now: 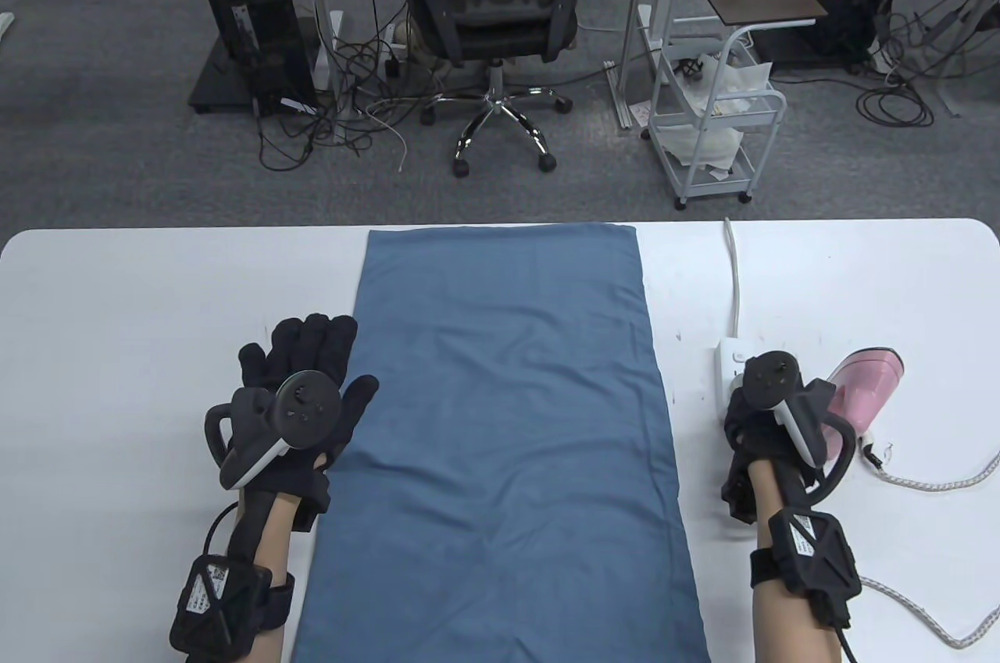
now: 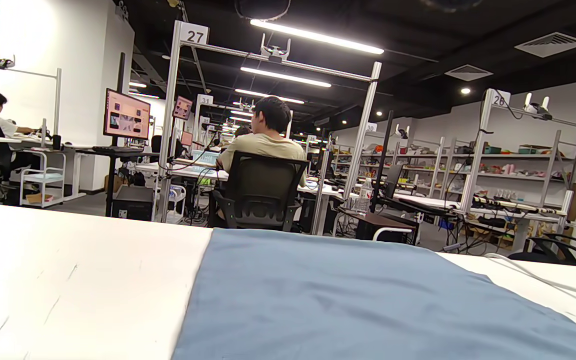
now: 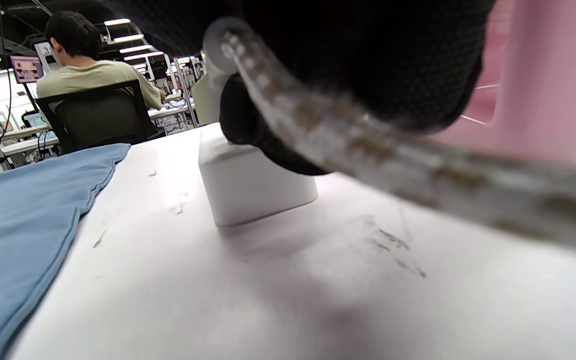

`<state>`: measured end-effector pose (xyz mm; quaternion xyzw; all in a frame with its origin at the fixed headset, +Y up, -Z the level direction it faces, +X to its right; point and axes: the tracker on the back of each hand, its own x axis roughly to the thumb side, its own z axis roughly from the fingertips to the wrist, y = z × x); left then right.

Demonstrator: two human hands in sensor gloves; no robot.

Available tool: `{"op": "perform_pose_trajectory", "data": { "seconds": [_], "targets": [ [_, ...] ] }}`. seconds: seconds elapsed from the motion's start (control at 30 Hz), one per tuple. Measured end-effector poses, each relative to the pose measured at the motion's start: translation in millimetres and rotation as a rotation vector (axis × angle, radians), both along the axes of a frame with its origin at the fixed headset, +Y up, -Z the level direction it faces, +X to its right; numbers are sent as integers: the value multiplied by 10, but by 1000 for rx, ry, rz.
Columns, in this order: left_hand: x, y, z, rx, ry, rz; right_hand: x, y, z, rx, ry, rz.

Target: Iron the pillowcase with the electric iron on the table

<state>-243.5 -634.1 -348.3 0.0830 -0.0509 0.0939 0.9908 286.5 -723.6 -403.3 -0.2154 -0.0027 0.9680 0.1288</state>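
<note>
One blue pillowcase (image 1: 500,429) lies flat along the middle of the white table (image 1: 117,304), running from the near edge to the far edge, with a few soft creases across its middle. The left hand (image 1: 301,397) rests palm down with fingers spread, at the pillowcase's left edge, the thumb lying on the cloth. The right hand (image 1: 762,413) is at a white power strip (image 1: 734,366) to the right of the pillowcase; its fingers touch the strip, though I cannot tell how they are set. Just right of it stands one pink iron (image 1: 863,390), its braided cord (image 1: 937,479) trailing over the table. A white cable (image 1: 733,272) leads from the strip to the far edge. Beyond, frame posts carry the numbers 27 (image 2: 195,36) and 26 (image 2: 499,100).
</note>
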Motion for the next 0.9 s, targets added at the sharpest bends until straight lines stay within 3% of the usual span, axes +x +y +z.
{"op": "perform_pose_trajectory", "data": {
  "seconds": [0.2, 0.43, 0.53, 0.57, 0.9],
  "targets": [
    [-5, 0, 4, -5, 5, -1, -109, 22, -51, -24, 25, 129],
    [-29, -6, 10, -10, 13, -1, -134, 31, -65, -49, 21, 152],
    [-22, -8, 4, -12, 11, 1, -126, -84, -86, -106, 39, 209],
    [-18, -8, 3, -12, 11, -2, -146, -86, -84, -56, 24, 208],
    [-7, -15, -15, -21, 13, -11, -96, -32, -138, -177, 1, 150]
  ]
}}
